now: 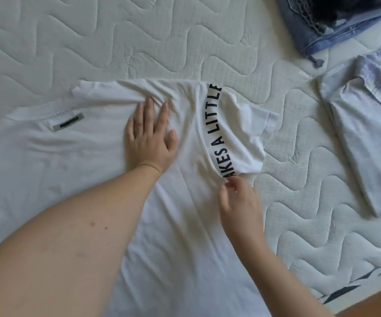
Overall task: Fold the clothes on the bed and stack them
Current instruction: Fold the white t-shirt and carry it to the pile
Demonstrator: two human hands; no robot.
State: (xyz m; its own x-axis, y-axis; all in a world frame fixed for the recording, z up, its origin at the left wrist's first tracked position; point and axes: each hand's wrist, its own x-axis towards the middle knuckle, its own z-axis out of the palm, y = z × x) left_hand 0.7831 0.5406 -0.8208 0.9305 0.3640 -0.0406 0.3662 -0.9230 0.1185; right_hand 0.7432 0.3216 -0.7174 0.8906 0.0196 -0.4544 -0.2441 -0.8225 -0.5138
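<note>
A: Left of centre, what lies on the mattress?

B: A white T-shirt, spread flat and facing down, its neck label near the left edge. The fabric runs from the left border toward the lower middle of the view.

A: And the left hand?

B: It rests palm-down on the shirt, fingers straight and slightly spread, pressing the cloth just below a bunch of wrinkles at the upper hem. It grips nothing; the shirt lies under the palm.

A: Moving right?

B: A flap of the shirt is folded over, showing a band of black lettering that reads, in part, "AKES A LITTLE". A sleeve sticks out beyond it onto the mattress.

A: The right hand?

B: It sits at the lower end of the lettered fold, fingertips drawn together at the fabric edge. The hand is blurred, so whether it pinches the cloth cannot be told.

A: Farther right?

B: A folded pale shirt with small print lies well apart from the white one. Above it, at the top edge, sits folded blue denim.
</note>
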